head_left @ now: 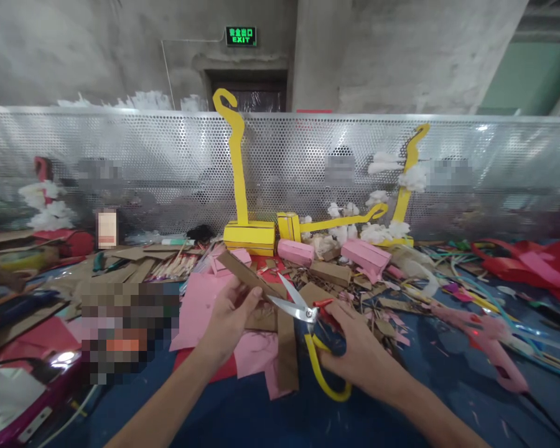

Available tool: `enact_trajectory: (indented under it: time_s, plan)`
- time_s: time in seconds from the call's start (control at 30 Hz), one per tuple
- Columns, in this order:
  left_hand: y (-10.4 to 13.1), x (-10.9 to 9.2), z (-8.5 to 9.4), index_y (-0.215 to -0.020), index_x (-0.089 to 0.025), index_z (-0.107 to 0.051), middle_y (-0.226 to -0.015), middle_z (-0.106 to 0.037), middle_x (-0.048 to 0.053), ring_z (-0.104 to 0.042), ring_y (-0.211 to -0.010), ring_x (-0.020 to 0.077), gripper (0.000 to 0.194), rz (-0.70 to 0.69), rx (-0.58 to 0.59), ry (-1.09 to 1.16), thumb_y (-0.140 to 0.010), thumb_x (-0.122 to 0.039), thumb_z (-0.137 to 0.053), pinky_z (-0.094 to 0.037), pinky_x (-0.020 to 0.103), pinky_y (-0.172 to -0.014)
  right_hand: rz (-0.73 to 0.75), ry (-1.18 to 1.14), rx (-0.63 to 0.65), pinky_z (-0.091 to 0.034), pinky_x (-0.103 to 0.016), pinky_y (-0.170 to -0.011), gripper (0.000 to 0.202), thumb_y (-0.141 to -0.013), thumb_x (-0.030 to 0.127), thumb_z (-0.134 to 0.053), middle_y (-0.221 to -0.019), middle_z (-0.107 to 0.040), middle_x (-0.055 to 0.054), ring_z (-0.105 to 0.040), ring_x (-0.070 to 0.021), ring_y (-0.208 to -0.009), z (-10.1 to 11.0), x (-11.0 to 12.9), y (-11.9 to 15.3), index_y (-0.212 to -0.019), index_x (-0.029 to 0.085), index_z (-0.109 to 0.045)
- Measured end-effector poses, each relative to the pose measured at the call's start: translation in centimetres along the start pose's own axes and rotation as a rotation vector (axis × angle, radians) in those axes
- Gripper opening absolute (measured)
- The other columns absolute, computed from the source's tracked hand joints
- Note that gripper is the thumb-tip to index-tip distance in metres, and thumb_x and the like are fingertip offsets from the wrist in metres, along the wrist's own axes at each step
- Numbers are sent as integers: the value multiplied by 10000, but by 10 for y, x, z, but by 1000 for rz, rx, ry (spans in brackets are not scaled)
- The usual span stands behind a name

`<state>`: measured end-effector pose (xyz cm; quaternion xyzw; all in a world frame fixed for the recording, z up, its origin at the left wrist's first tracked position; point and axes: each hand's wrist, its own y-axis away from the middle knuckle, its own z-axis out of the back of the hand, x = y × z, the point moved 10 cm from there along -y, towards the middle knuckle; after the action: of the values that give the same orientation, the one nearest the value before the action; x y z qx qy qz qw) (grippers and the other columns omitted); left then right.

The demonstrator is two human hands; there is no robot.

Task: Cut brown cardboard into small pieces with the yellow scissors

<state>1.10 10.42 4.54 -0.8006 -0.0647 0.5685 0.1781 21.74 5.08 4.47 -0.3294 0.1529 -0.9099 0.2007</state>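
Note:
Between the thumb and fingers of my left hand is a narrow cardboard strip, tilted up to the left. My right hand grips a pair of scissors with red and yellow handles. Their blades are spread and point left, close to the strip's lower end; I cannot tell whether they touch it. Below the hands lie pink paper and another brown cardboard strip. Pink paper-covered blocks sit just beyond.
A yellow hook-topped stand rises in front of the perforated metal panel. A pink glue gun with a cable lies at right. Cardboard scraps litter the blue tabletop. Red ribbon-like strips lie far right.

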Motion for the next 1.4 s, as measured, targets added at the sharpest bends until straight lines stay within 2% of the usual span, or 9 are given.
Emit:
enact_trajectory:
  time_s: [0.13,0.37,0.53,0.7,0.87,1.0,1.17,1.4]
  plan:
    - [0,-5,0,-1064,-194,-659,-982,-736,23,-693,-875,147,231,-6,8,47,-859,-278,-725,-562,225,-758,44,-26,18,-461,-350,-836,297,-708,153,-647,-1023,-623,-57,-586,-247,-948,0,10,-1,-977,224,-544]
    - [2,-7,-9,-1086,-175,-629,-1017,-736,61,-707,-888,184,246,7,92,58,-883,-296,-697,-571,281,-776,18,-49,49,-474,-349,-840,303,-722,186,-677,-1018,-683,-51,-630,-248,-932,-1,10,1,-1002,227,-570]
    - [2,-7,-8,-1078,-180,-632,-1000,-737,59,-701,-811,162,241,1,83,56,-878,-295,-702,-569,265,-732,1,-34,52,-474,-351,-860,370,-712,183,-684,-1074,-693,-65,-631,-266,-993,-2,7,2,-1066,225,-582]
    - [2,-9,-9,-1090,-181,-636,-999,-736,60,-702,-835,165,236,-14,95,60,-887,-287,-692,-568,261,-747,-7,-44,76,-484,-335,-816,313,-716,173,-672,-996,-704,-47,-644,-244,-914,-3,9,2,-1014,220,-590]
    - [2,-10,-10,-1077,-191,-642,-977,-738,46,-696,-818,152,223,-4,91,49,-885,-294,-695,-571,264,-761,-6,-47,80,-468,-364,-903,386,-714,171,-679,-1084,-701,-63,-631,-266,-1012,-3,9,2,-1088,220,-595]
    - [3,-12,-10,-1062,-187,-642,-960,-740,47,-685,-779,138,213,1,90,36,-886,-295,-694,-567,250,-741,-16,-43,80,-476,-355,-876,357,-717,179,-672,-1062,-707,-57,-637,-260,-985,-4,6,1,-1064,223,-599]
    - [3,-13,-12,-1061,-184,-645,-958,-743,48,-700,-829,156,224,6,94,61,-875,-293,-708,-566,245,-752,-14,-42,75,-481,-347,-853,361,-712,189,-673,-1047,-702,-54,-634,-257,-967,-3,8,2,-1065,219,-601]
    - [0,-9,0,-1058,-185,-657,-966,-742,50,-689,-810,158,222,-18,42,9,-865,-279,-716,-566,245,-724,27,-52,46,-483,-358,-838,330,-728,198,-669,-1018,-687,-64,-627,-255,-932,0,11,1,-1048,208,-587]
